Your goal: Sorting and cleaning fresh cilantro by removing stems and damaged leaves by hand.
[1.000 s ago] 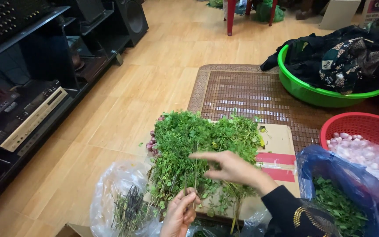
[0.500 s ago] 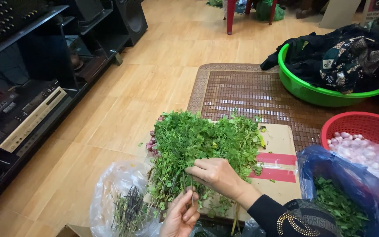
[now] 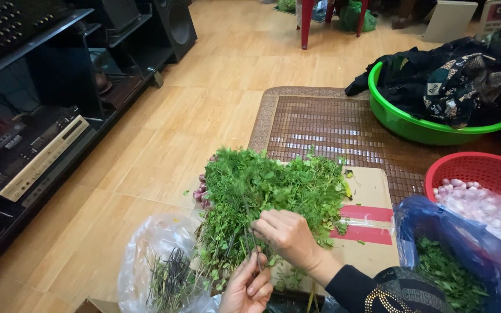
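nearest the camera, the left hand (image 3: 249,286) rises from the bottom edge with its fingers curled shut around thin green stems (image 3: 251,246), pinched at their lower ends. just above it the right hand (image 3: 287,235), in a dark sleeve with pale studded trim, reaches across from the right; its fingers are bent and closed on the same stems higher up, at the near edge of the herb pile (image 3: 268,194). the pile is a loose heap of small-leaved greens lying on a flattened cardboard sheet (image 3: 372,191) with red tape strips, set on the wooden floor. to the left of the hands a clear plastic bag (image 3: 146,255) lies open, holding dark stalks and trimmings. to the right a blue plastic bag (image 3: 430,217) holds picked green leaves. beyond it a red basket (image 3: 471,168) contains pale pink bulbs under a clear wrap. a few purplish bulbs (image 3: 200,191) show at the left edge of the herb pile. farther back a brown woven mat (image 3: 320,124) lies on the floor, and a green basin (image 3: 418,127) on it is filled with dark clothing. along the left wall stands a black shelf unit (image 3: 24,116) with audio equipment. at the far end, red chair legs (image 3: 305,23) stand on the floor.
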